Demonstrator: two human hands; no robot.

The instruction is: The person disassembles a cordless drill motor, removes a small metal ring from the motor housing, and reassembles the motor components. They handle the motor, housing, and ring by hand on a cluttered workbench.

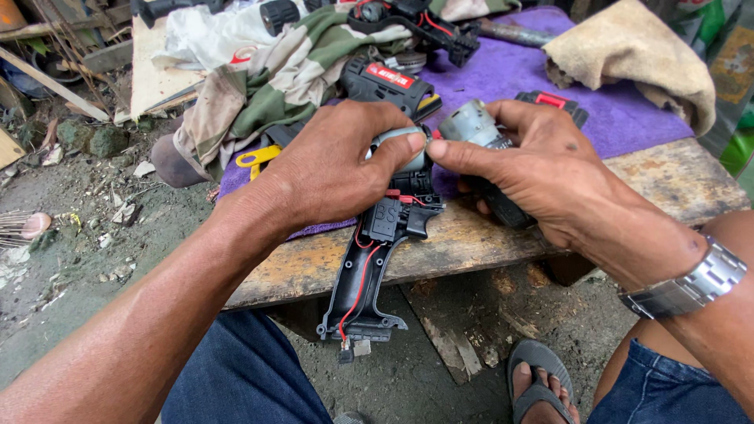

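Black plastic drill shell (369, 275) with red wires hangs below the fingers, off the edge of the wooden bench (471, 251). Left hand (330, 169) is closed over the grey motor (397, 149) at the shell's top, thumb pressing it. Right hand (542, 169) grips the silver gearbox (470, 123), forefinger meeting that thumb. Beyond the knuckles lies a purple cloth (628, 118).
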